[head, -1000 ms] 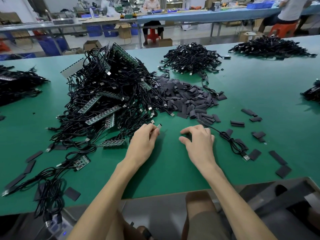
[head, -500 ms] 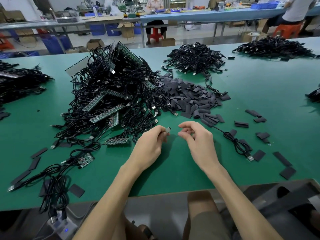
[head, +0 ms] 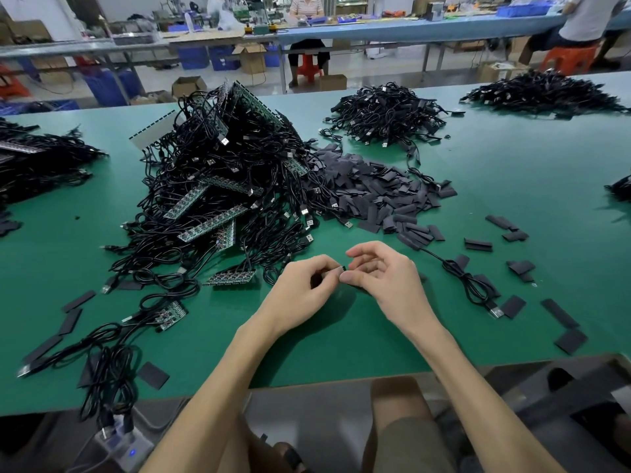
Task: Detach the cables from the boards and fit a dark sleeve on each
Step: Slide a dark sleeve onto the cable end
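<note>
Both hands meet low over the green table. Left hand: fingers curled, tips pinching a small dark piece. Right hand: thumb and forefinger pinch the same piece from the other side, remaining fingers loosely fanned. Sleeve or cable end, too small to tell.

Just left of the grip, a short board lies at the foot of the heap of cables and boards, which rises beyond and left. Beyond the grip, to the right: pile of loose dark sleeves. Right of the grip, apart from it, a coiled cable lies flat among scattered sleeves.
</note>
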A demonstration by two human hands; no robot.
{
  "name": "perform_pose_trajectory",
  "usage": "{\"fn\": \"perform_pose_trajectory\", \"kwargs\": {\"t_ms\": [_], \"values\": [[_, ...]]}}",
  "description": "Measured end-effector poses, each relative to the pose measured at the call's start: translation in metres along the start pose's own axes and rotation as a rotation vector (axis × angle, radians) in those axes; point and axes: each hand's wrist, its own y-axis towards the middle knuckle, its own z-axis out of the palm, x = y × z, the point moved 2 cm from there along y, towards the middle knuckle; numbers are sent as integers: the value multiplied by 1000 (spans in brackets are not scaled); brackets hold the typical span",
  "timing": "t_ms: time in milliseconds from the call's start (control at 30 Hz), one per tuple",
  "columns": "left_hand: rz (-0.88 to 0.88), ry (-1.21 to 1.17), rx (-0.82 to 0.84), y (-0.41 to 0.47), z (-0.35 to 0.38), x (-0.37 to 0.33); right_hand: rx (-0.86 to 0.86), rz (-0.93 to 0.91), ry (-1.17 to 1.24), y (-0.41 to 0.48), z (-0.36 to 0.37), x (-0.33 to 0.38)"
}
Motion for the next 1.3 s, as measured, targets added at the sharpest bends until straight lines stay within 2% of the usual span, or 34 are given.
{"fn": "perform_pose_trajectory", "kwargs": {"t_ms": [300, 467, 633, 733, 900, 1100, 1300], "values": [[-26, -76, 76, 2, -2, 1, 27, 7, 14, 1, -1, 0], [-93, -170, -72, 4, -4, 5, 20, -17, -5, -1, 2, 1], [-102, -188, -92, 3, -6, 4, 30, -76, -177, -2, 4, -2], [-101, -162, -68, 4, -4, 6, 46, -192, -386, -3, 9, -2], [-71, -139, -45, 4, -5, 7, -39, -311, -596, -8, 13, 1], [-58, -144, -72, 5, -3, 9, -127, -280, -510, -5, 5, 2], [-49, -141, -65, 5, -2, 12, -102, -230, -481, -4, 5, 0]]}}
